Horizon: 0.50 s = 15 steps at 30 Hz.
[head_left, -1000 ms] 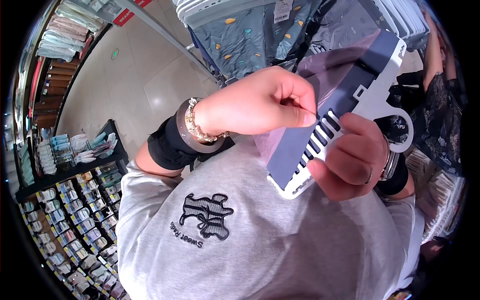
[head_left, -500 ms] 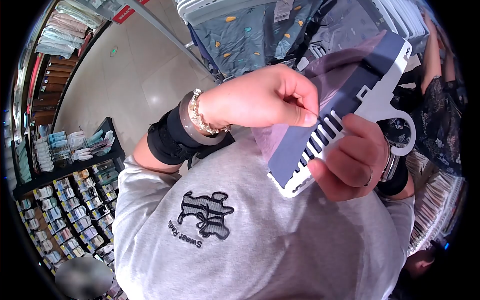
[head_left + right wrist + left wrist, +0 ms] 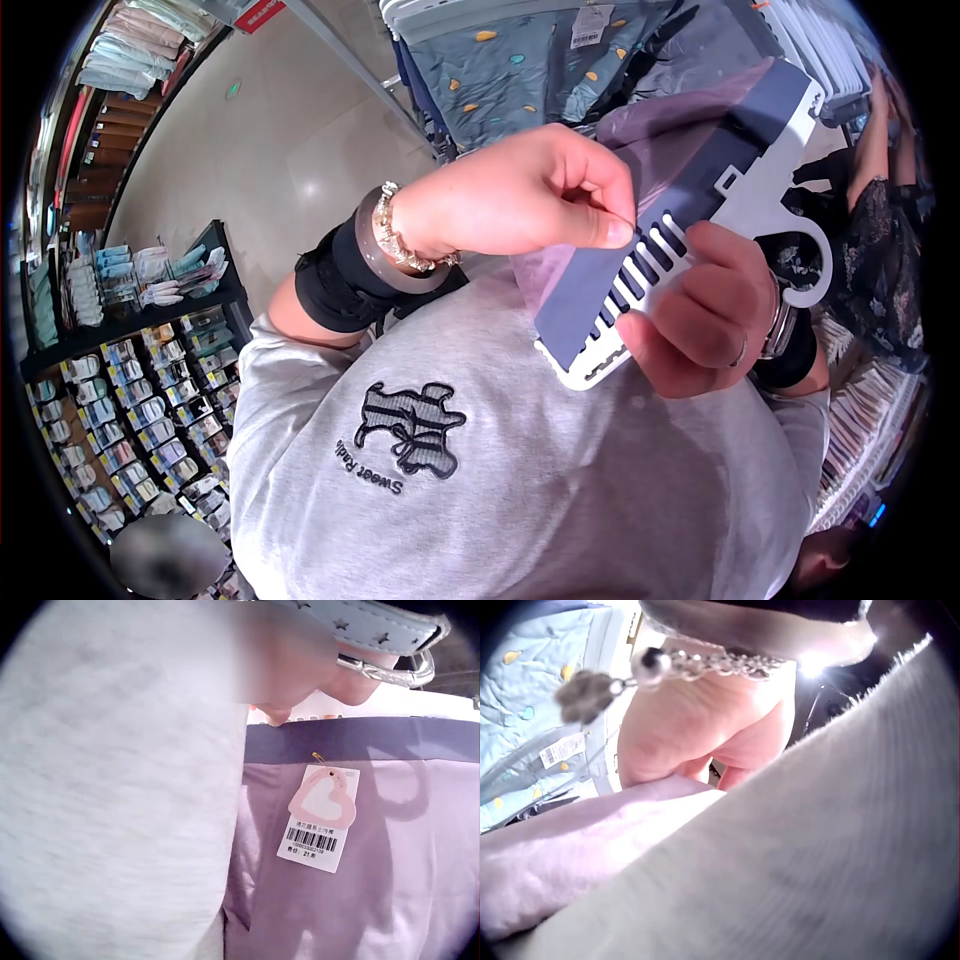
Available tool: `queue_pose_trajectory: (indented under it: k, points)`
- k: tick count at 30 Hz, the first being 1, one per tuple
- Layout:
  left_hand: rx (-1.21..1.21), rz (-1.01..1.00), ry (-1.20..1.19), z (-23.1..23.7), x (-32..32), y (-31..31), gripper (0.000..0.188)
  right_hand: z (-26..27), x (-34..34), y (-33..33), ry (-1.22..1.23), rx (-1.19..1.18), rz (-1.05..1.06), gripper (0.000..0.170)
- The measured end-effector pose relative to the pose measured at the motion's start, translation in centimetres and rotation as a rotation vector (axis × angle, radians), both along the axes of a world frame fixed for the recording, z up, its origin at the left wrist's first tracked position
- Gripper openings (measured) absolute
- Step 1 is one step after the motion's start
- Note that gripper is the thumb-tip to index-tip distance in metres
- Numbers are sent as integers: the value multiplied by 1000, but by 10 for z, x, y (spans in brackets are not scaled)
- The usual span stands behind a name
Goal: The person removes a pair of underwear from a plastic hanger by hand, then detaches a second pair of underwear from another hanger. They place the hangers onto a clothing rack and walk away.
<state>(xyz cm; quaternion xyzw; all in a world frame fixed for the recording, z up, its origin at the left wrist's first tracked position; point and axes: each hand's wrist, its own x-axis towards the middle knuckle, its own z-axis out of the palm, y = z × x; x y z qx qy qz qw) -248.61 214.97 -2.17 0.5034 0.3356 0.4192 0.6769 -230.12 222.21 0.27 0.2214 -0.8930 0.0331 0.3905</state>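
In the head view, lilac underpants [image 3: 665, 140] with a dark blue-grey waistband [image 3: 590, 285] hang on a white plastic hanger [image 3: 765, 205], which is tilted in front of the chest. My left hand [image 3: 520, 195], wearing a chain bracelet, pinches the waistband edge between thumb and forefinger beside the hanger's slotted row. Curled fingers of my right hand [image 3: 705, 310] grip the hanger on its slotted side. A price tag [image 3: 316, 817] with a pink heart hangs from the waistband in the right wrist view. The left wrist view shows my left hand [image 3: 697, 727] from behind, its fingertips hidden by lilac cloth.
Blue-grey patterned garments [image 3: 520, 80] hang on a rack just ahead. A shelf of packaged goods [image 3: 140, 410] stands at left, with folded clothes [image 3: 130, 60] farther back. At the right, another person's arm [image 3: 870, 140] and dark patterned clothing [image 3: 880, 270] are close by.
Both hands keep their hold on the waistband and hanger, hardly moving. The view has shifted slightly, so the rack garments sit a little farther right.
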Motion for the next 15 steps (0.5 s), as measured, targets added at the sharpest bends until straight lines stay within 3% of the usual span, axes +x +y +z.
queue_pose_trajectory:
  k: [15]
  points:
    - [-19,-10,-22,-2,6,1,9,-1,1,1,-5,-34,16,17]
